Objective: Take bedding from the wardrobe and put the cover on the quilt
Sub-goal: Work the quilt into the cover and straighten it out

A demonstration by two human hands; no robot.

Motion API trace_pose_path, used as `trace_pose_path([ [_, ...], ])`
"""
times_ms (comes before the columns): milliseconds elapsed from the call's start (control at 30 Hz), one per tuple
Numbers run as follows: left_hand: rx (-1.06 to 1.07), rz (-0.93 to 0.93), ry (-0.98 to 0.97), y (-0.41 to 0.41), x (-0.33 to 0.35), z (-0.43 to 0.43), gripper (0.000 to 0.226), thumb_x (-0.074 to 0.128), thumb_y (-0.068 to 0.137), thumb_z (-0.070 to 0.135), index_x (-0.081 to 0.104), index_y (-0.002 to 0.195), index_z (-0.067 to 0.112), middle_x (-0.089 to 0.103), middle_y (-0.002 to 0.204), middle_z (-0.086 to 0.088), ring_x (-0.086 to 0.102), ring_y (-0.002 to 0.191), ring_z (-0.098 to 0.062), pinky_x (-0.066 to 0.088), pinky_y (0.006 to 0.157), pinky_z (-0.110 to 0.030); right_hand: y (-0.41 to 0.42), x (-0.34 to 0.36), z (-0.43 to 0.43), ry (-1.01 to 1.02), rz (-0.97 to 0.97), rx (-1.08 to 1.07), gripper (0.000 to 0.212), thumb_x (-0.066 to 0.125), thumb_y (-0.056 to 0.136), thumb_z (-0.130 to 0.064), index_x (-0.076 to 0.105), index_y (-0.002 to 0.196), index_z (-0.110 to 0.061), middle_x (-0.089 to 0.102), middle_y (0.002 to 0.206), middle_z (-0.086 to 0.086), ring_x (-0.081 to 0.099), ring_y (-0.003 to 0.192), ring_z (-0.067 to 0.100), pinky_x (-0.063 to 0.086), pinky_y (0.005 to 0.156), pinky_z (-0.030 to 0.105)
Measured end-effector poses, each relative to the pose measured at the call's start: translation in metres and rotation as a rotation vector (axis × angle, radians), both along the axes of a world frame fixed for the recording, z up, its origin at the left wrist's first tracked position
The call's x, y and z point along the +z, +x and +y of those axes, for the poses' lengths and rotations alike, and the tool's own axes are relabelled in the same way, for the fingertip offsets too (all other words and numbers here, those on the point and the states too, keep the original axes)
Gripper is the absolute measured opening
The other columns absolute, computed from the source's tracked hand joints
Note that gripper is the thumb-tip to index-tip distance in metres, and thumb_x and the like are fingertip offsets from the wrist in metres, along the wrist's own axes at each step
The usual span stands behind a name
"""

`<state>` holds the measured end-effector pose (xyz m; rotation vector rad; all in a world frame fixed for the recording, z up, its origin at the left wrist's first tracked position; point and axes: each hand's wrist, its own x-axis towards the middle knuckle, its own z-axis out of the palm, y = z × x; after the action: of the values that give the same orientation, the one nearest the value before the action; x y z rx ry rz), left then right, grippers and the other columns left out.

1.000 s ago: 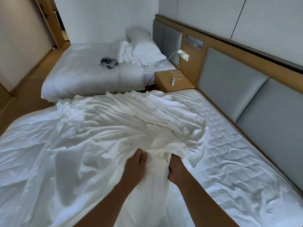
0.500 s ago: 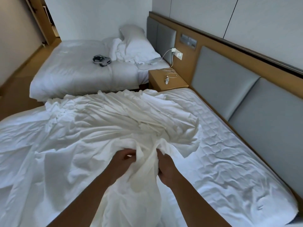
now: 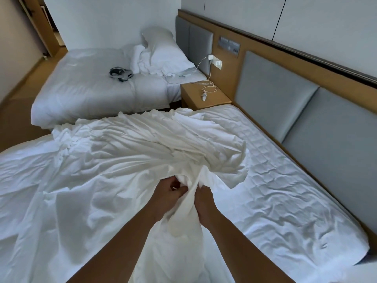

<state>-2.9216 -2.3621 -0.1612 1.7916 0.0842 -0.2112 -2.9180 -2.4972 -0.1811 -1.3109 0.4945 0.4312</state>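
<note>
A gathered bunch of the white cover [image 3: 126, 160] is clutched in both hands at the near edge of the bed [image 3: 295, 211]: one fold is enclosed by the curled fingers of the left hand [image 3: 169, 194], the fold beside it by the right hand [image 3: 204, 201]. The rest of the cover is spread, crumpled, across the bed, short of the headboard [image 3: 275, 103] end. A headset [image 3: 120, 74] is laid on the far bed [image 3: 81, 94].

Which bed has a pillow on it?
The far bed, beyond the nightstand: a pillow leans at its headboard end. The near bed shows only the crumpled cover and bare mattress.
</note>
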Motion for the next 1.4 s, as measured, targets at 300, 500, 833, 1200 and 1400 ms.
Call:
trace_pose_path([
  [300, 0.321, 0.005, -0.325, 0.011, -0.003, 0.025, 0.015, 0.073, 0.087, 0.006, 0.067, 0.092, -0.007, 0.069, 0.09, -0.015, 0.063, 0.086, -0.027, 0.049, 0.083, -0.042, -0.035, -0.064, -0.037, -0.251, 0.318, 0.167, 0.052, 0.071, 0.087, -0.057, 0.061, 0.091, -0.006, 0.065, 0.086, 0.01, 0.061, 0.07, 0.025, 0.052, 0.057, 0.03],
  [500, 0.09, 0.036, -0.072, -0.006, -0.006, 0.018, 0.017, 0.076, 0.081, 0.028, 0.073, 0.067, 0.019, 0.061, 0.064, 0.008, 0.053, 0.061, -0.008, 0.042, 0.062, -0.024, -0.002, -0.041, -0.06, -0.573, 0.008, 0.097, 0.05, 0.064, 0.091, -0.057, 0.065, 0.086, -0.007, 0.072, 0.088, 0.011, 0.07, 0.087, 0.031, 0.058, 0.081, 0.041],
  [833, 0.037, -0.218, 0.307, -0.004, 0.012, 0.012, 0.035, 0.089, 0.074, 0.015, 0.061, 0.061, 0.032, 0.064, 0.064, 0.012, 0.057, 0.058, -0.003, 0.044, 0.06, -0.014, 0.007, -0.018, -0.003, -0.046, 0.087, 0.065, 0.037, 0.048, 0.105, -0.039, 0.069, 0.117, -0.011, 0.071, 0.116, 0.02, 0.067, 0.111, 0.036, 0.055, 0.093, 0.044],
  [1200, -0.032, 0.096, 0.211, -0.005, 0.023, 0.03, 0.018, 0.067, 0.084, -0.005, 0.073, 0.08, 0.012, 0.072, 0.077, -0.007, 0.07, 0.071, -0.021, 0.058, 0.069, -0.033, -0.001, -0.031, -0.003, 0.046, 0.031, 0.044, 0.047, 0.045, 0.1, -0.062, 0.076, 0.109, -0.028, 0.078, 0.105, 0.001, 0.07, 0.107, 0.026, 0.052, 0.102, 0.049],
  [1400, -0.208, 0.053, 0.156, 0.002, 0.021, 0.005, 0.031, 0.072, 0.086, -0.006, 0.059, 0.072, 0.019, 0.059, 0.063, 0.013, 0.053, 0.06, 0.001, 0.045, 0.065, -0.027, 0.0, -0.031, -0.007, 0.035, -0.001, 0.041, 0.047, 0.042, 0.096, -0.069, 0.078, 0.09, -0.04, 0.078, 0.098, -0.005, 0.071, 0.103, 0.023, 0.054, 0.099, 0.046],
])
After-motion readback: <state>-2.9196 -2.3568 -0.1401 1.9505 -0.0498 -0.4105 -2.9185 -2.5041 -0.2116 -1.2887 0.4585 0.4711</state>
